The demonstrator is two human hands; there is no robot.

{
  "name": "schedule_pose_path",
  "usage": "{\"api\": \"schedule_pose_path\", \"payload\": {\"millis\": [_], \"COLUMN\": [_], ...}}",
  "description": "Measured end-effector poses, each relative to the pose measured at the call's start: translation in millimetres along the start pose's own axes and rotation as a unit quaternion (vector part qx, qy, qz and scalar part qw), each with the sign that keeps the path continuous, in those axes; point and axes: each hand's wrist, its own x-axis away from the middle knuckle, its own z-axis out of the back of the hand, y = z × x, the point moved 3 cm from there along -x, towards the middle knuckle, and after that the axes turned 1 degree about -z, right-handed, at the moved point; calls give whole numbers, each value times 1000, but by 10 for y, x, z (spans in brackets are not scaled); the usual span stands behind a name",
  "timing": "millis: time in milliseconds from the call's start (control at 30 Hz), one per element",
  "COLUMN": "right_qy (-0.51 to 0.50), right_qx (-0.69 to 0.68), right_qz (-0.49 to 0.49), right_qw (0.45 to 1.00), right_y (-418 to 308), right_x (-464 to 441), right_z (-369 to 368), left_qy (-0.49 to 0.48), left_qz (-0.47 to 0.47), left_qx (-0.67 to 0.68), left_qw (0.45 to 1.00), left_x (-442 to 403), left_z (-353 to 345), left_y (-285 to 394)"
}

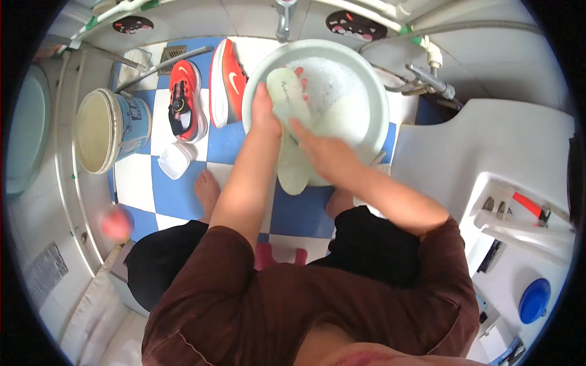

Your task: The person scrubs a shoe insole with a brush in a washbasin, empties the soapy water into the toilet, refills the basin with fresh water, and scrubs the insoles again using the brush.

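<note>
A pale green insole [294, 168] with faint lettering near its upper end is held over the near left part of a round basin [379, 116] of soapy water. My left hand [268, 110] grips it from the left edge, with fingertips showing beyond its right side. Against the insole's middle lies my right hand [323, 149], its fingers pressed together; whether a small thing is under them is hidden. An orange-red shoe [229, 85] leans on its side left of the basin, and a second one [185, 100] stands upright beside it.
A bucket [116, 131] and a small white container [177, 160] are on the checkered floor at the left. A tap [284, 27] is above the basin. At the right, a white sink unit [439, 152] holds a red-handled tool [528, 204]; a blue lid [535, 301] lies below.
</note>
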Motion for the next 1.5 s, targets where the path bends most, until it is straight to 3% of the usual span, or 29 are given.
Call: {"api": "schedule_pose_path", "payload": {"millis": [133, 200, 367, 467, 533, 600, 667, 700, 800, 933, 967, 1067, 1167, 1267, 1300, 1400, 1500], "right_qy": [45, 88, -13, 75, 65, 51, 56, 57, 60, 74, 63, 50, 72, 62, 26, 116, 218], "right_qx": [-26, -30, 3, 47, 47, 33, 31, 27, 11, 27, 41, 55, 53, 20, 42, 1, -64], "right_qz": [-15, -28, 27, -42, -23, 28, 16, 9, -19, 1, -8, -42, -57, 11, -38, -66, -32], "right_qw": [999, 995, 1000, 995, 997, 998, 998, 998, 998, 997, 997, 996, 994, 998, 998, 991, 973], "right_y": [165, 216, -90, 125, 133, -2, 55, 82, 165, 157, 187, 247, 277, 145, 153, 431, 691], "right_x": [-259, -361, 28, -337, -258, -34, -135, -195, -135, -94, -127, -144, -118, 143, 48, -237, -305], "right_z": [92, 248, 4, 277, 257, 44, 98, 129, 89, 85, 82, 162, 284, 17, 80, 268, 232], "left_qy": [72, 58, 16, 65, 56, 47, 55, 15, 46, 47, 85, 172, 127, 82, 48, 158, 118], "left_qz": [49, 46, 4, 48, 54, 8, -25, 1, 14, 12, -53, 22, 17, -44, -3, 25, 56], "left_qx": [-73, -50, -55, -83, -43, -30, -18, -44, -67, -45, -40, -123, -108, -52, -34, -89, -49], "left_qw": [993, 996, 998, 993, 996, 998, 998, 999, 997, 998, 994, 977, 986, 994, 998, 983, 990], "left_x": [24, 19, 6, 110, 73, 69, 78, 80, 141, 73, 49, 132, 119, 24, -17, 146, 86], "left_z": [-221, -192, -109, -209, -253, -257, -210, -159, -337, -261, -220, -279, -280, -261, -145, -360, -261], "left_y": [-282, -348, -38, -281, -334, -125, 3, -84, -427, -61, -15, -383, -345, -32, -108, -411, -457]}}
